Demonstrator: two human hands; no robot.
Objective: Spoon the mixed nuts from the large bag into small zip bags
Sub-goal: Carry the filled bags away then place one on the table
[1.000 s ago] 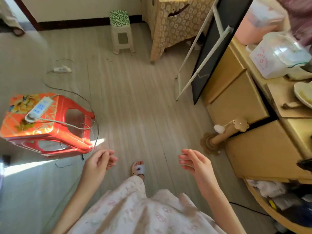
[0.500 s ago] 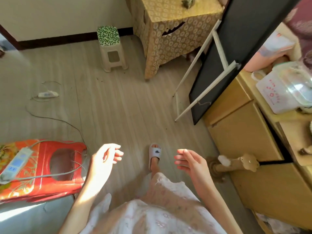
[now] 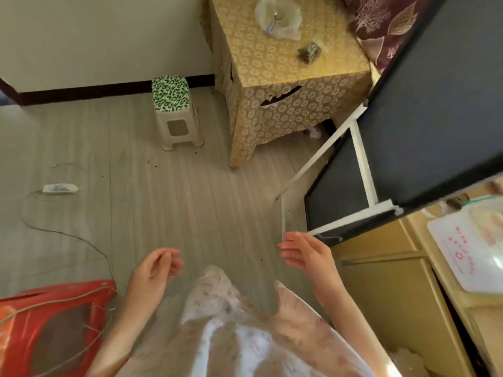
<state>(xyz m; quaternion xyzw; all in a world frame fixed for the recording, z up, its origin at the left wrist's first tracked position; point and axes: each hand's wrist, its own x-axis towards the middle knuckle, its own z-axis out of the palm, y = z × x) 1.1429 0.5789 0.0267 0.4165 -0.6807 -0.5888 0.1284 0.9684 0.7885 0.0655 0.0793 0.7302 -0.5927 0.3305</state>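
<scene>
A clear plastic bag (image 3: 280,19) with a spoon inside lies on the yellow patterned table (image 3: 275,77) at the far side of the room. Beside it sits a small filled bag of greenish-brown contents (image 3: 309,51). My left hand (image 3: 153,270) hangs in front of me over the floor, fingers loosely curled, holding nothing. My right hand (image 3: 307,253) is also empty, its fingers relaxed and pointing left. Both hands are far from the table.
A green-patterned stool (image 3: 174,112) stands left of the table. A black board on a white frame (image 3: 394,148) leans at right, beside a yellow cabinet (image 3: 386,289) carrying a white container (image 3: 473,248). A red stool (image 3: 51,322) and floor cables (image 3: 68,235) lie at left.
The view has swung forward and up toward the yellow table, bringing its top and the bags into sight. The red stool slid to the lower left. Both hands stayed empty.
</scene>
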